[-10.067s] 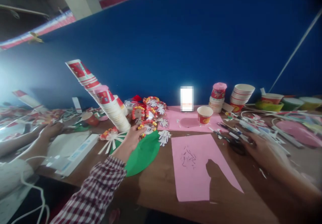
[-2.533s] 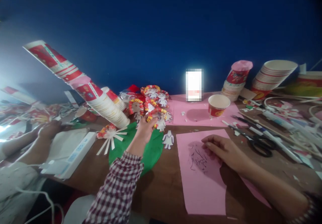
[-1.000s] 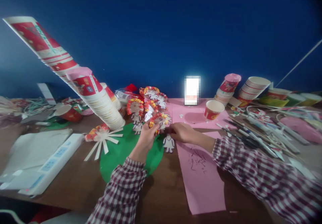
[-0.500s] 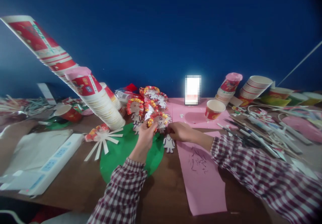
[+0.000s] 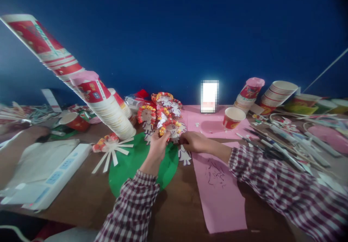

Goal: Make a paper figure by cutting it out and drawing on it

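Note:
My left hand (image 5: 159,146) is closed, with thumb and fingers pinching a red-and-yellow paper craft piece (image 5: 174,126) above the green sheet (image 5: 141,169). Close on its right, my right hand (image 5: 194,141) has its fingers pinched together at the top of a white paper figure (image 5: 185,156) with a dark outline. The figure hangs tilted below those fingers; its upper end is hidden by them. Just behind my hands lie several similar red-and-yellow crafts (image 5: 146,115) with white figures attached. A craft with white strips fanned out (image 5: 112,149) lies at the green sheet's left edge.
A tall leaning stack of paper cups (image 5: 108,115) rises at the left, beside a white power strip (image 5: 58,176). Pink paper (image 5: 220,198) lies right of my hands. Behind stand a paper cup (image 5: 232,118) and a lit, blurred-out screen (image 5: 209,97). Pens and scraps (image 5: 282,151) crowd the right. Another person's hand (image 5: 32,136) is far left.
The white paper figure under my right hand has tilted and shifted slightly right. Both my hands stay almost in place. The other person's hand at far left has moved a little right.

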`<state>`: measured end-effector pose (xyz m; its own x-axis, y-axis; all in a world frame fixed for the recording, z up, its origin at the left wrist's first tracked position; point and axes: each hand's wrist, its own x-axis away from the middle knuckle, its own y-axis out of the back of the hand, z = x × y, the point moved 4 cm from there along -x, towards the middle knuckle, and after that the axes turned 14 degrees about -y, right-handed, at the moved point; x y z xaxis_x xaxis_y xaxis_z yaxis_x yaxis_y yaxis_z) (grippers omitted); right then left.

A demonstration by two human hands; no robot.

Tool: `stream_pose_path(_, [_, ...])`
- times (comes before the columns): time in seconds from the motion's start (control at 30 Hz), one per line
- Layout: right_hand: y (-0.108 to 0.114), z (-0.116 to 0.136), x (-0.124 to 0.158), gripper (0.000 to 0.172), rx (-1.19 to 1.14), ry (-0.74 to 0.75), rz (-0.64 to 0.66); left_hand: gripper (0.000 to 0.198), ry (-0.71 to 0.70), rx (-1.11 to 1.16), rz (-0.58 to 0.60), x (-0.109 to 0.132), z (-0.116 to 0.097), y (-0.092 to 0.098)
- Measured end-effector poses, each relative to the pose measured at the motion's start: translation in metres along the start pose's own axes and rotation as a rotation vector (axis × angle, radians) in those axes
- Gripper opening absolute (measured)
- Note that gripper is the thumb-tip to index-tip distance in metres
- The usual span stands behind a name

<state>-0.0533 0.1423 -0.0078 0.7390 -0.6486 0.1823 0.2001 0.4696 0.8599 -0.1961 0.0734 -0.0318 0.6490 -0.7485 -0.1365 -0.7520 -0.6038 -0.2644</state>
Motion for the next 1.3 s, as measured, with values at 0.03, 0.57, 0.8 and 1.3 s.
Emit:
stream_pose_path(0.03, [0.000,-0.001,0.000,0.015,-0.011,0.001,-0.002,0.033,-0.002,0.004,-0.005,0.000,-0.001,0.000])
stream_pose_path(0.57, [0.001,0.004,-0.009,0.050,-0.838,0.021,-0.244,0.026,-0.224,-0.214,0.101,0.000,0.001,-0.002])
stream_pose_path(0.8, [0.012,-0.013,-0.010,0.019,-0.995,-0.241,-0.240,0.052,-0.261,-0.216,0.342,0.007,-0.009,-0.016])
stream_pose_path(1.3, [0.021,-0.034,0.004,0.015,-1.116,-0.359,-0.302,0.019,-0.429,-1.280,0.878,0.020,-0.012,-0.020])
